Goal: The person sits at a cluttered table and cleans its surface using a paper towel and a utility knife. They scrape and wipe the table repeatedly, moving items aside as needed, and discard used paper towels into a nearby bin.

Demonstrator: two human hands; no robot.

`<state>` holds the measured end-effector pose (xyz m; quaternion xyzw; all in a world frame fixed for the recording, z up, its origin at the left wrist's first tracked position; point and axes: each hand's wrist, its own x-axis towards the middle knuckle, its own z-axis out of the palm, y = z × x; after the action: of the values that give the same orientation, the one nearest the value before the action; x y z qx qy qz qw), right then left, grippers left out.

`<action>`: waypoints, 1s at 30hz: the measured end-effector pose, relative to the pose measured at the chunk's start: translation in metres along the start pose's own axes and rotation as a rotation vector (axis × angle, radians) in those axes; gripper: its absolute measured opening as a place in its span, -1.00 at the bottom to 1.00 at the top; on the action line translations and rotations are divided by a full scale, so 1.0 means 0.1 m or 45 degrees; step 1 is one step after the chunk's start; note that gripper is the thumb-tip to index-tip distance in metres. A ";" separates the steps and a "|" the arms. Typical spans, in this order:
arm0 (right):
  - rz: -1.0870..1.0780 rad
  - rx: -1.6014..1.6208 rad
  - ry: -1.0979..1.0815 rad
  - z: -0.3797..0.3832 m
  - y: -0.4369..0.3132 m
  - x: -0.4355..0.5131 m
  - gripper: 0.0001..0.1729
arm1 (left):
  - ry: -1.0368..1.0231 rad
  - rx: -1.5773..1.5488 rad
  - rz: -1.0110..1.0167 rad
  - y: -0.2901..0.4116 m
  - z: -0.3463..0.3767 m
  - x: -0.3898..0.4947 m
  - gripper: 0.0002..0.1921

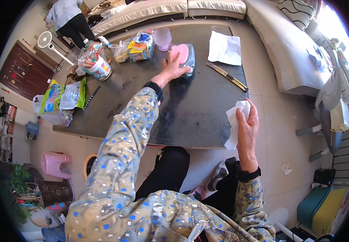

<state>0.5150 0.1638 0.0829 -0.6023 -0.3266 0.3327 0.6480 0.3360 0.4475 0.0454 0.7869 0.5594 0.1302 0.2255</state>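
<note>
My left hand (173, 67) reaches to the far part of the dark table (204, 121). It spans the near end of a grey-blue pack with a pink flip lid (182, 54), which looks like a wet-wipes pack. Its thumb is at the pack's near right corner, and the fingers lie along the left side and lid. At the table's right edge, my right hand (248, 127) pinches a crumpled white tissue (232, 130) that hangs down. A yellow and black utility knife (227, 77) lies beyond that hand, below a creased white paper sheet (224, 48).
A lilac cup (163, 37), bagged packages (141, 47) and a pen holder (100, 68) stand along the far left. A green snack bag (62, 95) and a dotted straw (92, 97) lie nearer. Another person (67, 18) bends beside the sofa (144, 15). A pink stool (56, 165) stands left.
</note>
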 end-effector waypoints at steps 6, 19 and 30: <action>-0.019 -0.091 -0.063 0.12 -0.04 -0.06 -0.56 | 0.083 0.312 0.189 0.00 0.01 -0.18 -0.07; -0.176 -0.112 0.224 0.10 -0.02 0.09 -0.54 | 0.143 0.105 0.207 -0.30 0.07 0.71 -0.24; -0.429 -1.175 -0.079 0.03 0.18 0.05 -0.33 | 0.085 -0.245 0.256 -0.75 -0.77 -1.16 -0.24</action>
<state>0.5152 0.1707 0.0650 -0.7551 -0.5520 0.0619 0.3484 0.1994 0.3751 0.0803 0.8089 0.4700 0.2313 0.2671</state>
